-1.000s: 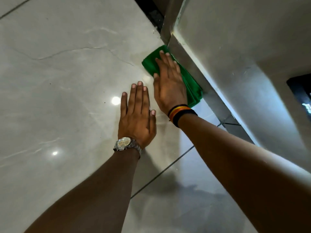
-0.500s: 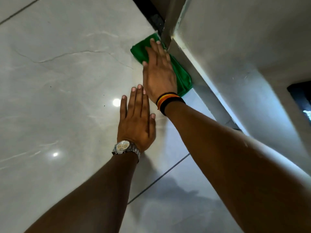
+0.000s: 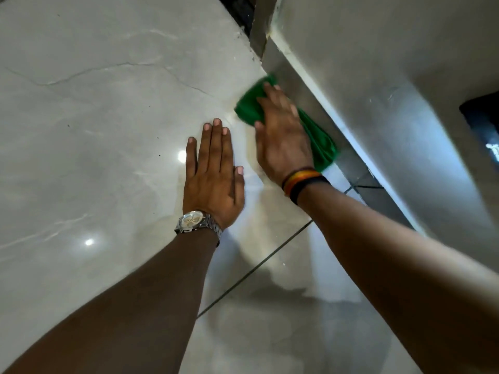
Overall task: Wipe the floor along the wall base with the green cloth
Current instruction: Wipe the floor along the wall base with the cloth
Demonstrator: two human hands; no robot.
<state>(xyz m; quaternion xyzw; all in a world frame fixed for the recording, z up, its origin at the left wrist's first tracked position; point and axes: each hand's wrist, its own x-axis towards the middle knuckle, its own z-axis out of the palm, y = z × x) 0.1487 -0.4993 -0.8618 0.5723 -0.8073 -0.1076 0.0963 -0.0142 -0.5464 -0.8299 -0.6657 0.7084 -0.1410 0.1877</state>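
Note:
The green cloth (image 3: 322, 148) lies on the glossy pale floor tile (image 3: 108, 117), against the grey skirting (image 3: 302, 82) at the foot of the white wall (image 3: 378, 63). My right hand (image 3: 282, 139) presses flat on the cloth and covers its middle, slightly blurred by motion; cloth shows beyond the fingers and beside the wrist. My left hand (image 3: 212, 179), with a silver watch at the wrist, rests palm down on the bare tile just left of the right hand, fingers straight and holding nothing.
A dark grout line (image 3: 256, 268) crosses the floor under my forearms. The wall ends at a corner (image 3: 263, 41) with a dark gap beyond. A dark object (image 3: 483, 122) sits at the right edge. Ceiling lights glare on the tile.
My right hand slid the cloth forward along the wall base toward the corner, then back toward me. My left hand stayed planted on the tile.

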